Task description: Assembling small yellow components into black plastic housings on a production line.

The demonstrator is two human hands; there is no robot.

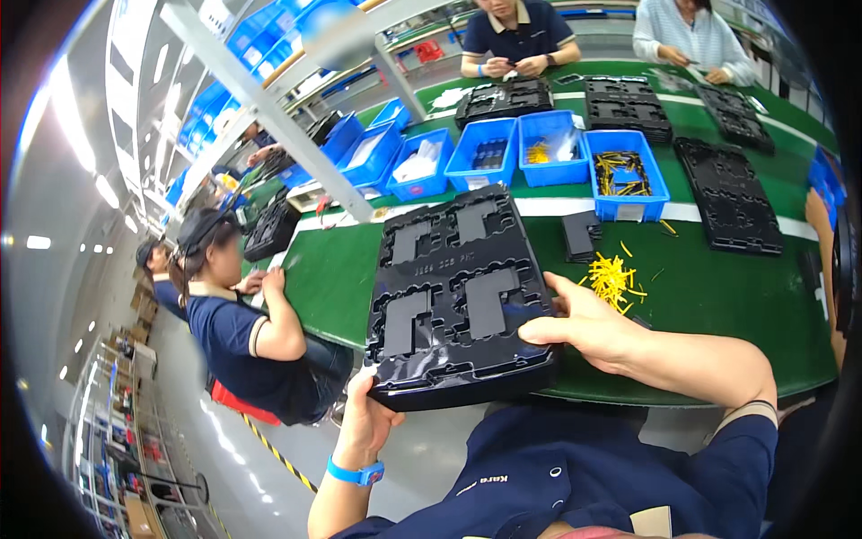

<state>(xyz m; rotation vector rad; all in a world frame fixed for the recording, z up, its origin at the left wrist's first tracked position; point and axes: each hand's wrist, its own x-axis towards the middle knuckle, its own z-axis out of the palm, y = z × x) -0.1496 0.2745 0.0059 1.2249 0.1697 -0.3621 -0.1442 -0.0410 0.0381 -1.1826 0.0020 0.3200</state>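
Note:
A thick black plastic tray, seemingly a stack of several, is tilted in front of me over the near edge of the table. Flat black L-shaped pieces lie in its moulded pockets. My left hand, with a blue band on its wrist, grips the near left corner from below. On the right side my right hand holds the edge, thumb on top and fingers partly hidden underneath. Just beyond that hand, a loose pile of small yellow strips lies on the green table near a few black pieces.
Blue bins stand in a row across the green table, some with yellow strips or black parts. More black trays lie at right and beyond. A grey post rises at left. Co-workers sit left and across.

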